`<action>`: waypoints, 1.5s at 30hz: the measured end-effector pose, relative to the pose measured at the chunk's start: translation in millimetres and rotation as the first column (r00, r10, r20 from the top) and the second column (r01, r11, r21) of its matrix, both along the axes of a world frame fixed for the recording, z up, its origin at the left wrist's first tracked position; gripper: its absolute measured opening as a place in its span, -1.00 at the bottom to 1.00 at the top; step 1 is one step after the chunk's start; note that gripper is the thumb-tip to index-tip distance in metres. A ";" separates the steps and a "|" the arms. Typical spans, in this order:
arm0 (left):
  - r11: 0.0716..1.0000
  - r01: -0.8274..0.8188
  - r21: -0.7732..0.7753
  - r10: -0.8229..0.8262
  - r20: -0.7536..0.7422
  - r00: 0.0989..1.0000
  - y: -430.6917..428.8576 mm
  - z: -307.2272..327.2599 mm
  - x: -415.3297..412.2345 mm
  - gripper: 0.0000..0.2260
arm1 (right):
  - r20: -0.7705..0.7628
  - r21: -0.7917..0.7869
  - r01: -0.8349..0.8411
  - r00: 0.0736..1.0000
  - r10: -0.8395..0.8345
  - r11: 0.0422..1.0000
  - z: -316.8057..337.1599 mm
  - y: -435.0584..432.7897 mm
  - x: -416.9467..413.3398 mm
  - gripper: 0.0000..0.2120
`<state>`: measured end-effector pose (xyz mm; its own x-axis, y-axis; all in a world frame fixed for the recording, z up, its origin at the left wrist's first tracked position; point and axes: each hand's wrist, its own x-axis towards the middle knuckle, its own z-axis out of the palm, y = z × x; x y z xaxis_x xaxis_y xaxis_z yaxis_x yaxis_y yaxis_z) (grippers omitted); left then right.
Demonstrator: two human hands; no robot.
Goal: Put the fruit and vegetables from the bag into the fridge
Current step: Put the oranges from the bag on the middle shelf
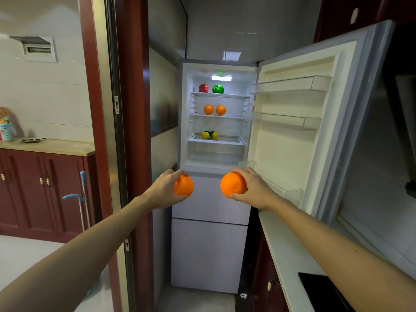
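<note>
The fridge point(210, 244) stands ahead with its upper door point(304, 131) swung open to the right. My left hand point(165, 188) grips one orange point(185, 186) and my right hand point(253, 188) grips another orange point(233, 184), both held out in front of the fridge below the open compartment. Inside, a red pepper point(203, 88) and a green pepper point(218, 88) sit on the top shelf. Two oranges point(208, 109) point(220, 110) are on the middle shelf. Lemons point(205, 134) with something dark between them lie on the lower shelf. No bag is in view.
A white counter point(283, 244) with a black hob point(324, 291) runs along the right. A dark red door frame point(135, 131) stands to the left of the fridge. Beyond it are red cabinets point(45, 188) and a blue-handled mop point(82, 199).
</note>
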<state>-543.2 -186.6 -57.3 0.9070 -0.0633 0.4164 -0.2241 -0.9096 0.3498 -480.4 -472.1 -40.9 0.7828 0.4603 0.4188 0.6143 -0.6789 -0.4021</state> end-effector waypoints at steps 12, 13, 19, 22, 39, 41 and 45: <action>0.996 0.069 0.049 -0.068 -0.018 0.998 36.3 5.2 106.9 -0.35 | 0.022 0.013 0.035 0.999 -0.035 0.999 8.6 38.6 84.9 -0.26; 0.996 0.073 0.056 -0.072 -0.017 0.997 41.5 5.4 115.2 -0.35 | 0.020 0.014 0.037 0.999 -0.037 0.999 9.1 42.0 93.5 -0.27; 0.995 0.073 0.066 -0.071 -0.035 0.997 73.3 8.5 159.2 -0.36 | 0.008 -0.001 0.046 0.999 -0.046 0.999 13.9 65.9 137.3 -0.28; 0.994 0.082 0.069 -0.080 -0.039 0.996 88.8 10.1 174.5 -0.38 | 0.001 0.044 0.067 0.998 -0.067 0.997 13.2 77.9 158.3 -0.28; 0.993 0.096 0.071 -0.093 -0.050 0.994 127.3 3.1 225.6 -0.36 | 0.001 0.067 0.104 0.995 -0.104 0.992 10.0 98.8 232.2 -0.27; 0.990 0.107 0.094 -0.104 -0.044 0.994 131.9 2.5 233.4 -0.37 | 0.011 0.104 0.099 0.995 -0.100 0.990 9.9 101.5 245.5 -0.27; 0.992 0.088 0.095 -0.085 -0.033 0.996 140.6 7.6 252.9 -0.41 | 0.025 0.104 0.092 0.995 -0.095 0.990 2.4 109.2 276.0 -0.26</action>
<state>-290.3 -45.9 -49.7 0.9078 -0.1806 0.3784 -0.2945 -0.9170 0.2689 -204.4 -362.9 -38.5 0.8067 0.3391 0.4840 0.5631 -0.6896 -0.4554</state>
